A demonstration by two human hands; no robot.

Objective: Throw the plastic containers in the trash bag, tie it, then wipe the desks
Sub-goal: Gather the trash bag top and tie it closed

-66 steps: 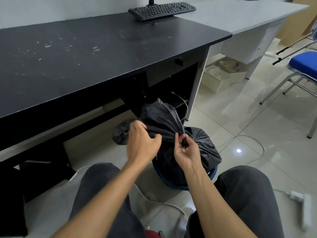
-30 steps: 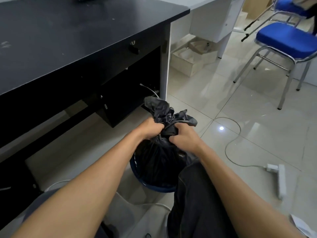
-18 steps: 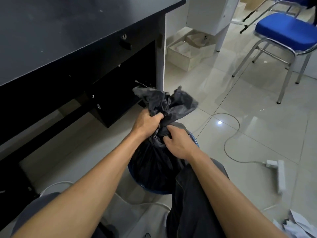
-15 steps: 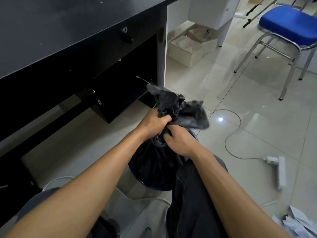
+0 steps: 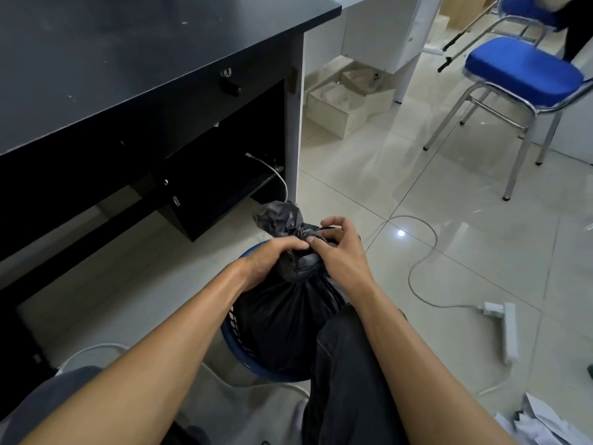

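The matte black desk top [image 5: 128, 59] fills the upper left, with a small dark knob [image 5: 230, 85] on the drawer front below its edge. Just in front of the desk's right end, on the pale tiled floor [image 5: 353, 175], a round blue mesh waste basket [image 5: 234, 332] stands between the person's knees. The black plastic trash bag [image 5: 282, 316] sits in it, its gathered top rising above the rim. The left hand [image 5: 269, 256] has its fingers curled round the bag's bunched neck, and a crumpled tuft of plastic sticks up past the knuckles. The right hand [image 5: 337, 252] meets it from the other side, thumb and fingertips pinching a twisted strand at the neck; the two hands touch. Further back stands a light grey desk [image 5: 385, 27]. A thin white cable [image 5: 420, 261] loops over the tiles to a white power strip [image 5: 510, 329]. At the upper right is a blue padded chair with chrome legs [image 5: 519, 72], and crumpled white papers [image 5: 545, 425] lie in the lower right corner
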